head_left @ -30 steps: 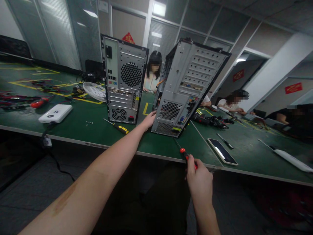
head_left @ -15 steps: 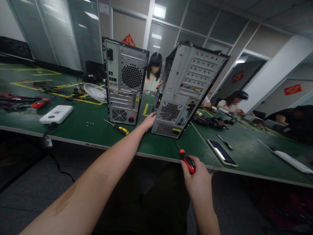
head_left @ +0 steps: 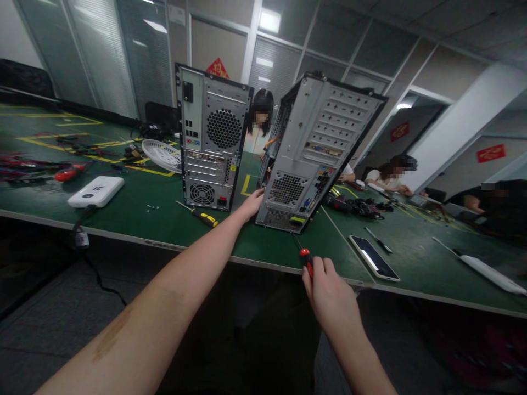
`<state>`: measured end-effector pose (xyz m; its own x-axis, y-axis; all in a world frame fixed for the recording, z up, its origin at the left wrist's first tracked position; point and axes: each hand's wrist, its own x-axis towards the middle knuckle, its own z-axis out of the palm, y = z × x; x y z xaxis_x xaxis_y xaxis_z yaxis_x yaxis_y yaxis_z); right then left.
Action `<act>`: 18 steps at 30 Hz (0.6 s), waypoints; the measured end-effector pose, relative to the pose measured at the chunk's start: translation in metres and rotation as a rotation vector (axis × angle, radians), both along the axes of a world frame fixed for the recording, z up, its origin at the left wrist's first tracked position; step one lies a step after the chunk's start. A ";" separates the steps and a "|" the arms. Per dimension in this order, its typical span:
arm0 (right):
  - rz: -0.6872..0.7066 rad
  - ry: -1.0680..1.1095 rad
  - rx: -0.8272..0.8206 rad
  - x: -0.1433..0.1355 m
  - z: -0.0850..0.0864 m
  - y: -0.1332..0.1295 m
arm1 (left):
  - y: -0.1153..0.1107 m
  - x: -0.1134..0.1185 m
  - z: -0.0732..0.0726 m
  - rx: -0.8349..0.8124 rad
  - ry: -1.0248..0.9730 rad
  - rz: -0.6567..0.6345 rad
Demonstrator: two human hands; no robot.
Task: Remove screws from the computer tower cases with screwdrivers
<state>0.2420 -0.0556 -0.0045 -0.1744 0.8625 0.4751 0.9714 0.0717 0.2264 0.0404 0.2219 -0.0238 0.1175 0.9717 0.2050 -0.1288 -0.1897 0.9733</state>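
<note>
A computer case stands tilted on the green table, its rear panel facing me. My left hand is against its lower left edge, its fingertips hidden behind the metal. My right hand is closed around the handle of a red and black screwdriver, whose tip is at the bottom rear edge of the tilted case. To the left, a second computer case stands upright. A yellow and black screwdriver lies in front of that one.
Left: small screws, a white power bank with a cable, a red-handled tool, a white basket. Right: a phone, a pen, black cables, a white tool. People sit beyond the table.
My right hand has shifted its grip up the screwdriver handle, with the back of the hand now turned more upward. The left hand keeps its place at the case.
</note>
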 end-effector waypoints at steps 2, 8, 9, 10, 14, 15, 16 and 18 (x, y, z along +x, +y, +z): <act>0.061 -0.153 -0.012 0.006 0.008 0.004 | 0.000 0.000 0.001 -0.019 0.007 0.006; 0.137 -0.296 -0.067 0.021 0.019 0.014 | -0.002 -0.001 0.001 -0.010 0.017 0.006; 0.130 -0.292 -0.072 0.022 0.018 0.014 | -0.002 -0.001 0.001 -0.011 0.014 0.004; 0.123 -0.281 -0.073 0.021 0.017 0.013 | -0.001 -0.001 0.001 -0.013 0.012 0.002; 0.065 -0.139 -0.042 0.015 0.008 0.010 | 0.001 -0.001 0.001 -0.016 0.041 0.009; 0.037 -0.076 -0.038 0.013 0.006 0.009 | 0.001 -0.001 0.001 -0.019 0.047 0.011; 0.007 0.003 -0.040 0.011 0.005 0.009 | 0.001 -0.001 0.001 -0.022 0.049 0.012; -0.054 0.205 -0.054 0.008 0.003 0.009 | 0.000 -0.001 0.001 -0.021 0.049 0.011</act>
<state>0.2503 -0.0464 -0.0018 -0.0321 0.8929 0.4491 0.9995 0.0254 0.0211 0.0391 0.2223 -0.0225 0.1161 0.9770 0.1788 -0.0791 -0.1704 0.9822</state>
